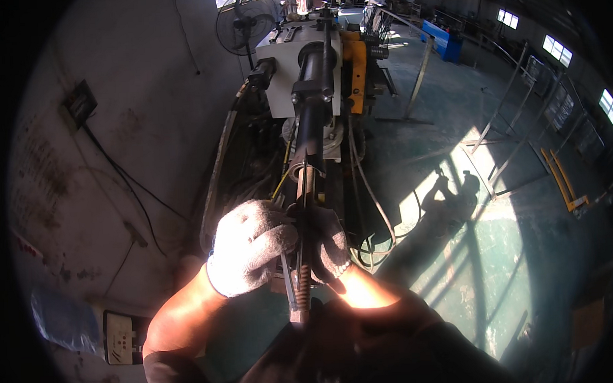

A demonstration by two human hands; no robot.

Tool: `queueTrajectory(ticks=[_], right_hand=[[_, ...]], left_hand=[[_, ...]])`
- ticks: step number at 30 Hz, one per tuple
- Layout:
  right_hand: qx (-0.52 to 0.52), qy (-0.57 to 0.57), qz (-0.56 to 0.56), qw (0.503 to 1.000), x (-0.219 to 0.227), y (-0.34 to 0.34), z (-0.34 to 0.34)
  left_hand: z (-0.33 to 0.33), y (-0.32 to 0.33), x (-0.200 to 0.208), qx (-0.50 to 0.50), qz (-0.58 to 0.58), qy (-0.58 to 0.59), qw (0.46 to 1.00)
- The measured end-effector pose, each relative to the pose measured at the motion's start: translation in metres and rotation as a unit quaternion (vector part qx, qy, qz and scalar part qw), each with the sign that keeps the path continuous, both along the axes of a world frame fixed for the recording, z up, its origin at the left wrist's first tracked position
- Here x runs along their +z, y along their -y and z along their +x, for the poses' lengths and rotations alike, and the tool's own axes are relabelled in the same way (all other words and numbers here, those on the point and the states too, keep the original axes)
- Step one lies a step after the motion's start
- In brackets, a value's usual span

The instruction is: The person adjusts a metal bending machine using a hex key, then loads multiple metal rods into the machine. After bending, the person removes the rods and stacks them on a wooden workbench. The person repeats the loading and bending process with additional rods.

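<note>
In front of me a threaded rod runs lengthwise, in line with the dark cylinder of a machine. My left hand, in a pale knitted glove, is at the rod's left side with its fingers bent closed. From its fingertips a slim grey metal bar slants down beside the rod; its upper part is hidden. On the rod's other side is my right hand, gloved too and partly in shadow. Its fingers curl inward around a dark part between the hands, which I cannot make out.
The machine's grey housing and orange bracket stand ahead. A looping hose hangs at its right. Left is a wall with a cable and a fan farther back. Metal frames stand on the floor to the right.
</note>
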State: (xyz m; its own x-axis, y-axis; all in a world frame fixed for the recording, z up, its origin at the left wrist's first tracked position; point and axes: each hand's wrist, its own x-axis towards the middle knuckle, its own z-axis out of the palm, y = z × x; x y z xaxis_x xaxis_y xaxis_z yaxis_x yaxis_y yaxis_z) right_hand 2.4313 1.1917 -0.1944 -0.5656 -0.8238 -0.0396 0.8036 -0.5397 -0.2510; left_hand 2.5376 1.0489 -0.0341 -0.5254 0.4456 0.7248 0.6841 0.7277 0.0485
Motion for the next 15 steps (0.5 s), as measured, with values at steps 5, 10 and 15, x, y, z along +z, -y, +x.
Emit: queueTrajectory(ticks=[5,10,15], right_hand=[[-0.020,-0.024,0.013,0.999,-0.006,0.007,-0.002],[-0.010,-0.039,0.015,0.999,-0.002,0.001,-0.001],[0.016,-0.049,-0.061,0.997,0.009,-0.006,-0.002]], left_hand=[[-0.004,-0.007,0.007,0.024,0.040,0.033,0.998],[0.002,-0.002,0.014,0.026,-0.034,0.037,0.998],[0.003,0.000,0.007,-0.016,-0.050,-0.010,0.999]])
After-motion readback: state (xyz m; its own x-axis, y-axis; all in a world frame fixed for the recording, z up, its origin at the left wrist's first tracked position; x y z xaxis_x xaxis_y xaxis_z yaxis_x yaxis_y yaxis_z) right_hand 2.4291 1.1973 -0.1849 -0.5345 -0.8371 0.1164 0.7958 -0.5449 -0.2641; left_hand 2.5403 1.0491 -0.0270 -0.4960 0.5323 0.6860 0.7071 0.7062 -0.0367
